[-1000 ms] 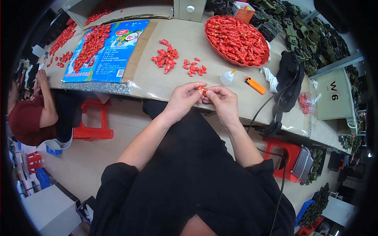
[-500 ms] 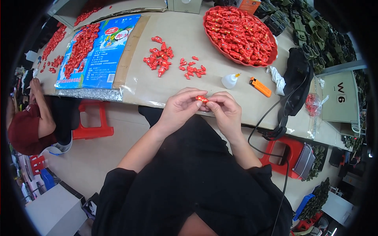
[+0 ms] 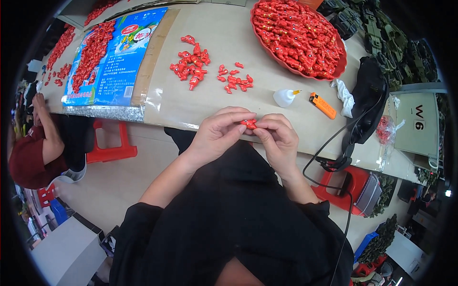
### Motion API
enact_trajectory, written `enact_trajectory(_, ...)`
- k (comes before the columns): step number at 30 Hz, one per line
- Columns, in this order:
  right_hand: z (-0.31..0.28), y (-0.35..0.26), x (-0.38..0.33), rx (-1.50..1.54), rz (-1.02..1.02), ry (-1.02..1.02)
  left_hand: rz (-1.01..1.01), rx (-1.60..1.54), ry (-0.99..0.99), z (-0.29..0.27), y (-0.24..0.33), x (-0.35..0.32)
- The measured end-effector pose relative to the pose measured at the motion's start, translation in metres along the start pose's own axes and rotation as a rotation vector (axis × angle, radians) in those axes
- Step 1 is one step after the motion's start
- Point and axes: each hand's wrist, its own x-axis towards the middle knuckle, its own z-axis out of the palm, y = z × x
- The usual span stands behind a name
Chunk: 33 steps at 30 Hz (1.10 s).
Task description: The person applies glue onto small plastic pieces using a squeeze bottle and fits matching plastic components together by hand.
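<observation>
Between my two hands, just over the table's front edge, I hold a small glossy red figurine (image 3: 248,124) with an eye-like spot on it. My left hand (image 3: 217,132) pinches it from the left with thumb and fingers. From the right, the fingertips of my right hand (image 3: 279,138) close on its other end. Beyond my hands lie a small group of red pieces (image 3: 234,80) and a larger pile of red figurines (image 3: 192,64). A white squeeze bottle (image 3: 285,97) with a yellowish tip lies to the right, beside an orange box-cutter-like tool (image 3: 323,106).
A red scalloped tray (image 3: 267,56) heaped with red figurines stands at the far right. Left lies a blue printed sheet (image 3: 119,71) bearing more pieces. A crumpled white tissue (image 3: 343,97), a black bag (image 3: 367,102) and its cable are at right. Another person (image 3: 36,150) sits left.
The figurine has turned between my fingers, bringing its eye-like spot into view. My hands stay together around it, and the whole view has shifted slightly.
</observation>
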Motion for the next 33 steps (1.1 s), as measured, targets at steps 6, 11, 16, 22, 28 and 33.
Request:
enact_trajectory(6, 0.002, -0.009, 0.002, 0.315, 0.356, -0.004, -0.159, -0.138, 0.026, -0.001, 0.001, 0.000)
enact_trajectory(11, -0.003, -0.011, 0.006, 0.332, 0.416, -0.016, -0.327, -0.109, 0.059, -0.002, 0.005, 0.005)
enact_trajectory(16, 0.002, -0.012, 0.007, 0.322, 0.426, 0.023, -0.318, -0.131, 0.068, -0.001, 0.007, 0.007)
enact_trajectory(22, 0.002, -0.015, 0.006, 0.282, 0.407, 0.051, -0.343, -0.100, 0.070, 0.002, 0.007, 0.009)
enact_trajectory(28, 0.009, -0.014, 0.001, 0.276, 0.427, 0.053, -0.341, -0.051, 0.115, 0.004, 0.007, 0.003)
enact_trajectory(33, 0.009, -0.013, 0.003, 0.191, 0.400, 0.053, -0.336, -0.060, 0.150, 0.008, 0.008, 0.006)
